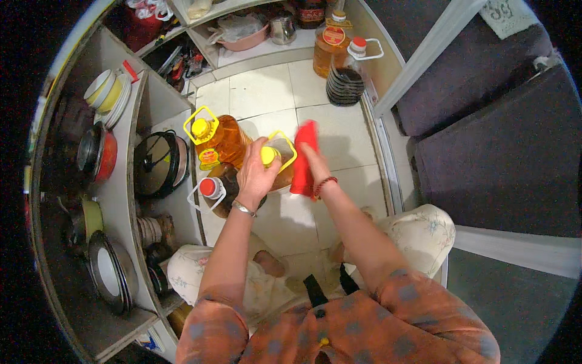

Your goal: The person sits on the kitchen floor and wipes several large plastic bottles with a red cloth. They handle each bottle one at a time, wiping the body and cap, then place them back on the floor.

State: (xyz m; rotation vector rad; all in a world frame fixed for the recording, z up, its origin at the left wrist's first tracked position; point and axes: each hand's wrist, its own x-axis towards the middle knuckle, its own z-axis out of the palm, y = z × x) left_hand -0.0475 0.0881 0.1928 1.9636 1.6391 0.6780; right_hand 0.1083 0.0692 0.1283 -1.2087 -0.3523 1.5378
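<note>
My left hand is closed around the neck of a bottle with a yellow cap and a yellow loop handle. Pressed along that bottle's right side is a red cloth, held under my right hand; its fingertips are partly hidden by the cloth. Just left of my left hand stands a large jug of amber oil, also yellow-capped. Nearer to me, a dark-filled jug with a red cap and white handle is partly covered by my left wrist.
Along the left, shelves hold stacked bowls, a red pot, lidded pans and plates. At the back right stand an amber jug and a ribbed dark jug. A sliding-door track edges the tiled floor.
</note>
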